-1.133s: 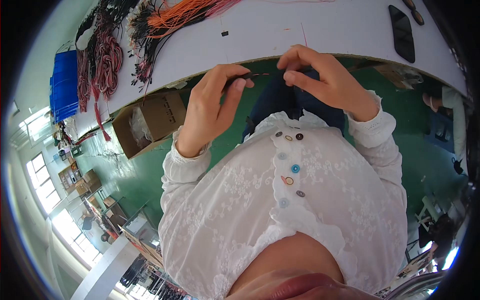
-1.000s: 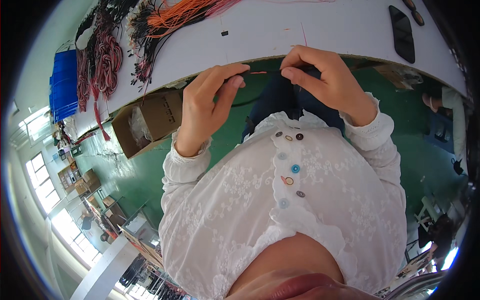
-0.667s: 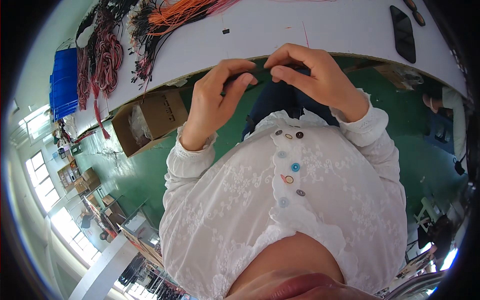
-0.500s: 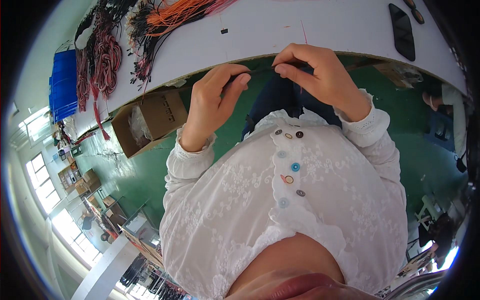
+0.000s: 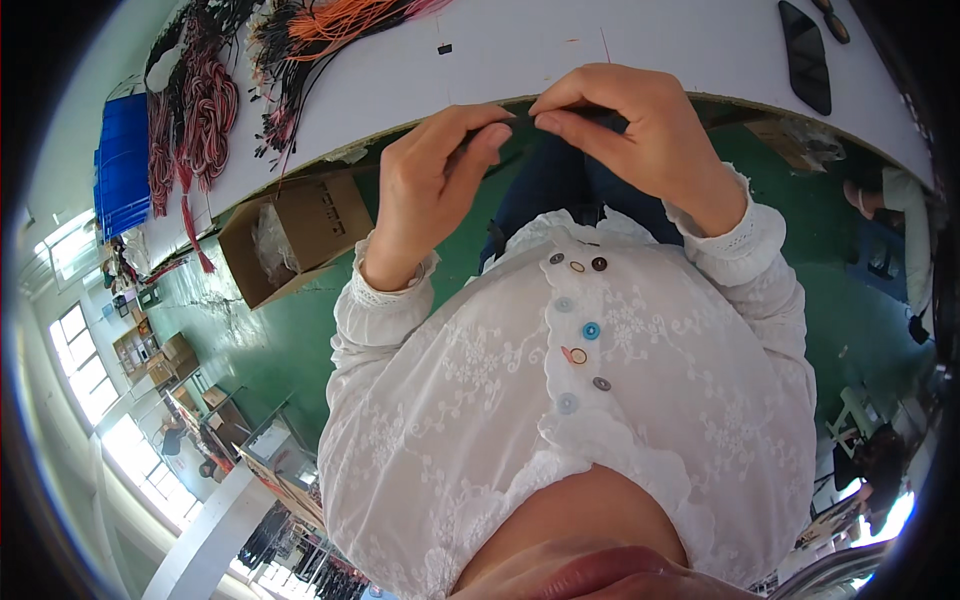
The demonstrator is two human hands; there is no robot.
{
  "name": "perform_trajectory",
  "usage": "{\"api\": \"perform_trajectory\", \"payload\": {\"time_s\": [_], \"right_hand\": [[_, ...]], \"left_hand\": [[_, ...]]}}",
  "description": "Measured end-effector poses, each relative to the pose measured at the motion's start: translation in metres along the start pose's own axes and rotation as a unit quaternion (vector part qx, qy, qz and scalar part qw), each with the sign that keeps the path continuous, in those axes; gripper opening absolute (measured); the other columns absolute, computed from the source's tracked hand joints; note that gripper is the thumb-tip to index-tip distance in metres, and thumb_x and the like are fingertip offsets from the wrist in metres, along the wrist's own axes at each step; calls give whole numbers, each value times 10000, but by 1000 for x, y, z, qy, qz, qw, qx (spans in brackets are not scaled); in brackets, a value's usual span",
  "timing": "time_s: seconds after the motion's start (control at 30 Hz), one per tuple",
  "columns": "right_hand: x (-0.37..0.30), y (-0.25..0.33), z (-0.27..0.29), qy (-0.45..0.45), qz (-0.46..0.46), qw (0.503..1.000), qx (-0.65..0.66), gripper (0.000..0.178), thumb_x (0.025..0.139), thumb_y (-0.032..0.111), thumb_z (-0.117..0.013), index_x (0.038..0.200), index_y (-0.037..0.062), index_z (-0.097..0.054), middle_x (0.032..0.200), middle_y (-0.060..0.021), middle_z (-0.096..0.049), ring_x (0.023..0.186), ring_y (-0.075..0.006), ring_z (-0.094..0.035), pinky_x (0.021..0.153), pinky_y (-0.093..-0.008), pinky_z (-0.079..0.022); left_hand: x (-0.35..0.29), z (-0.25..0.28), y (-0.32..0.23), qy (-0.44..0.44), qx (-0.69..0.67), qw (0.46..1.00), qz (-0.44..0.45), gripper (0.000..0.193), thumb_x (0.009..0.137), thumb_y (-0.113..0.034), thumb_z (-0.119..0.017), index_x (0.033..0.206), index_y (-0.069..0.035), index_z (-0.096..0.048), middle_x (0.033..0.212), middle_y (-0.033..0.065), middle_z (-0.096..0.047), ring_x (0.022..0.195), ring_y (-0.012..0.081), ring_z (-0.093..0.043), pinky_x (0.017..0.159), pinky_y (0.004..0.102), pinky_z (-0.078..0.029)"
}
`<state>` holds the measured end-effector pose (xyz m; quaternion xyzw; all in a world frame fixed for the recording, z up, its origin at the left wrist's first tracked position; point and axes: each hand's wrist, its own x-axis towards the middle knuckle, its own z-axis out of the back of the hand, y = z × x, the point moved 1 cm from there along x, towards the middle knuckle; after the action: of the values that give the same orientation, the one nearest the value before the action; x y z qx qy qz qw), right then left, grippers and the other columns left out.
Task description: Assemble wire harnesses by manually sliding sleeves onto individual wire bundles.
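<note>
My left hand [image 5: 425, 185] and my right hand [image 5: 645, 135] are raised at the table's near edge, fingertips almost meeting. Each pinches with thumb and forefinger. Something thin and dark shows between the fingertips, too small to name. Past my hands, on the white table [image 5: 680, 50], lie a small black block-shaped piece [image 5: 445, 48] and a thin red wire [image 5: 604, 42]. Orange wires [image 5: 345, 22] and black wires with small ends [image 5: 285, 110] are heaped at the far left. Beside them hang coiled red-and-black wires [image 5: 210, 120] over the edge.
A black phone [image 5: 805, 60] lies at the table's right. Blue bins [image 5: 122, 165] stand at the far left. Below the edge sit an open cardboard box [image 5: 325, 215] with clear plastic and, at right, another carton [image 5: 785, 143]. A person's leg [image 5: 905, 225] shows beside a blue stool [image 5: 875, 270].
Both hands have moved up, farther from my body, and their fingertips have come closer together. The wires and the small black piece lie as before, with the view slightly shifted.
</note>
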<state>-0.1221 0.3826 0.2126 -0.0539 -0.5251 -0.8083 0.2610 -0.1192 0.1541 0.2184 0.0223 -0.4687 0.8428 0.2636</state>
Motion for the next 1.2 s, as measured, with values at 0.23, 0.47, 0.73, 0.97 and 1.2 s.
{"api": "perform_trajectory", "payload": {"time_s": [0.23, 0.47, 0.73, 0.97, 1.2], "right_hand": [[4, 8, -4, -114, 76, 990, -39, 100, 884, 63, -757, 971, 29, -722, 851, -79, -725, 741, -192, -686, 685, -269, -531], [-126, -59, -58, -17, -390, 902, 184, 291, 1058, 220, -544, 1246, 17, -634, 1140, -135, -703, 895, -166, -683, 804, -280, -548], [-98, -84, -113, -130, -352, 821, 431, 444, 1114, 340, -387, 1278, -1, -620, 1190, -138, -706, 974, -195, -706, 936, -331, -554], [-88, -49, -100, -5, -273, 901, 338, 521, 1115, 367, -373, 1093, -30, -710, 994, -144, -750, 856, -198, -724, 717, -300, -584], [-88, -31, -96, -47, -255, 916, 306, 458, 1111, 334, -400, 1096, -18, -693, 1043, -132, -732, 955, -200, -710, 732, -294, -587]], "left_hand": [[-9, 8, 3, -16, -18, 999, 30, 128, 981, -73, -663, 1078, 4, -698, 772, 54, -666, 656, 93, -610, 567, 223, -458], [-63, 76, 23, -318, -351, 875, 99, 305, 1080, -285, -529, 1111, 6, -615, 703, -56, -445, 564, 54, -287, 471, 232, -228], [-121, 94, 86, -358, -478, 793, 120, 284, 1071, -303, -551, 1157, -33, -578, 775, -54, -427, 596, 40, -273, 479, 221, -222], [-135, 20, 85, -371, 184, 898, 150, 428, 1033, -241, -581, 1395, -19, -527, 1325, 133, -570, 1234, 265, -465, 1051, 415, -309], [-128, -92, 45, 31, -172, 955, 238, 173, 1004, -128, -612, 1079, 2, -698, 918, 103, -699, 770, 194, -635, 693, 299, -490]]}}
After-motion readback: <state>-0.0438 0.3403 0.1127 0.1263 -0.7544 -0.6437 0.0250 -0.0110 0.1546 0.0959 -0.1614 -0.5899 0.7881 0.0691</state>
